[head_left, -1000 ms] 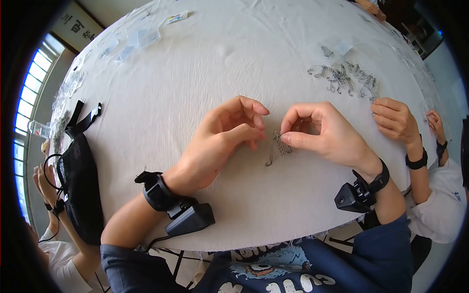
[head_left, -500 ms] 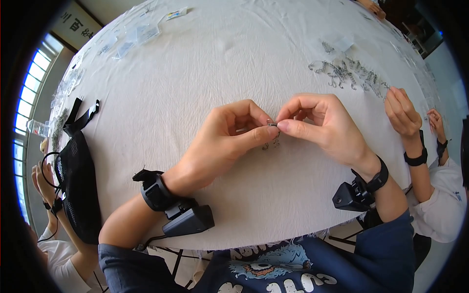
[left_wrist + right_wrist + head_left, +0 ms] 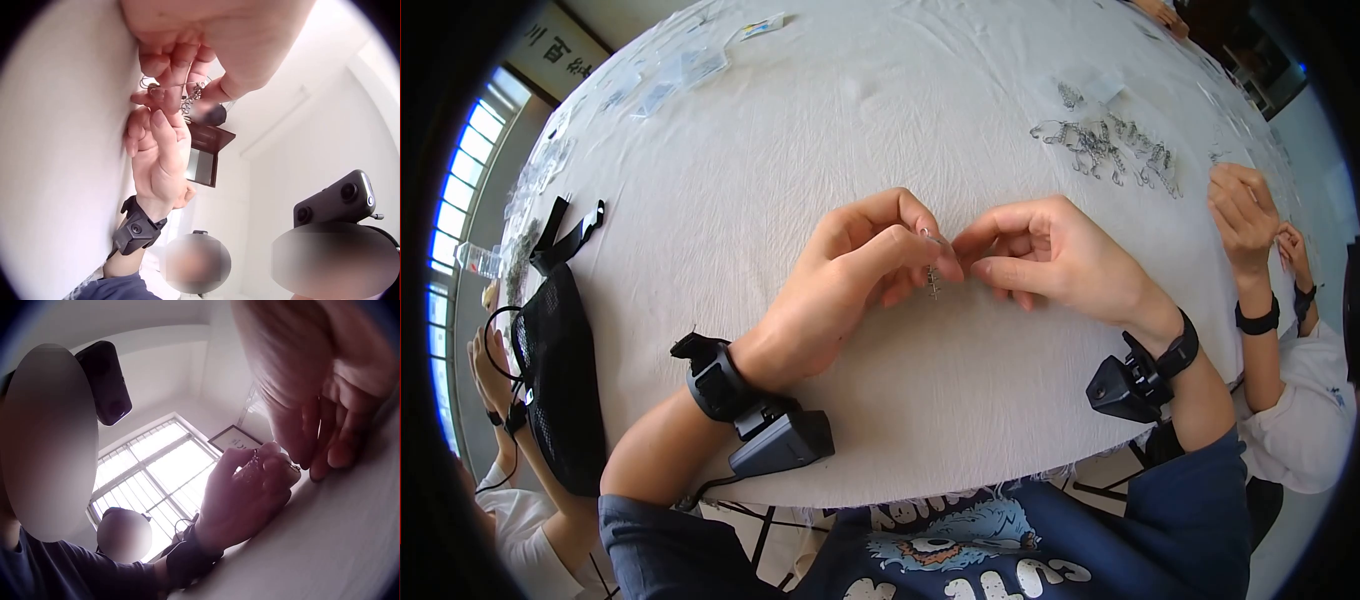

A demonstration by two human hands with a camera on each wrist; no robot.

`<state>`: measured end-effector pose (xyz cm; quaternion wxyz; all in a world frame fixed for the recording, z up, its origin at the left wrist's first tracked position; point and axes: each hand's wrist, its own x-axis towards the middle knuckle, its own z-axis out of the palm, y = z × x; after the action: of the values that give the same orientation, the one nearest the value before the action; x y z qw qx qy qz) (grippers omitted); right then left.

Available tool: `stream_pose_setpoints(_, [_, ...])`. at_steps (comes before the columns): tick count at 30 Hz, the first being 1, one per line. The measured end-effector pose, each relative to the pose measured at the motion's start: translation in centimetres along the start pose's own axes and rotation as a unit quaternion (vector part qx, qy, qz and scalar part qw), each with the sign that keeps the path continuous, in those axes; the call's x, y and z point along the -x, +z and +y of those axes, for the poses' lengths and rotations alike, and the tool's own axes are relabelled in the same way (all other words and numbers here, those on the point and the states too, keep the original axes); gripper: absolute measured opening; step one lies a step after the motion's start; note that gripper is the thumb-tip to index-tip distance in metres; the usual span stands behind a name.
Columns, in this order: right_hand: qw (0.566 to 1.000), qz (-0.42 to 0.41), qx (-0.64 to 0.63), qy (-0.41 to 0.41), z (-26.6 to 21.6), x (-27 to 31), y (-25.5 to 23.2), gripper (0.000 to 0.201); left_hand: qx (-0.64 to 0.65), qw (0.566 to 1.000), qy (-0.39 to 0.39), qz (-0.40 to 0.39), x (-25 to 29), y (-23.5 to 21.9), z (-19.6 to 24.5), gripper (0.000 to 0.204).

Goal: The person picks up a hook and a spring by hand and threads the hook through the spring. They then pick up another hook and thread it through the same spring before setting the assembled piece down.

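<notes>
1 small cluster of metal wire pieces (image 3: 933,281) hangs at the left hand (image 3: 830,285), pinched by its thumb and bent fingers. The right hand (image 3: 1090,268) is half open just beside it; whether it grips wire, I cannot tell. The handling looks unfinished: more pieces lie in a loose pile (image 3: 1095,152) on the cloth (image 3: 780,140), though how many are done is unclear.

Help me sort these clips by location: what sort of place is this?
Perhaps a shared indoor workroom: a large cloth-covered table, piled wire pieces on it and other people's hands around it.
</notes>
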<state>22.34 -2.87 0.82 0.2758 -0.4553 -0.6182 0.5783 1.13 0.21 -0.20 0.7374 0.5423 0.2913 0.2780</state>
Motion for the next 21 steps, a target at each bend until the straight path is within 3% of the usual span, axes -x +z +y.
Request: stream_pose_setpoints(21, [0.998,-0.021,-0.029,0.054,-0.76,0.16,0.15,0.015,0.030,0.999,0.005,-0.013,-0.04,-0.34,0.07,0.007])
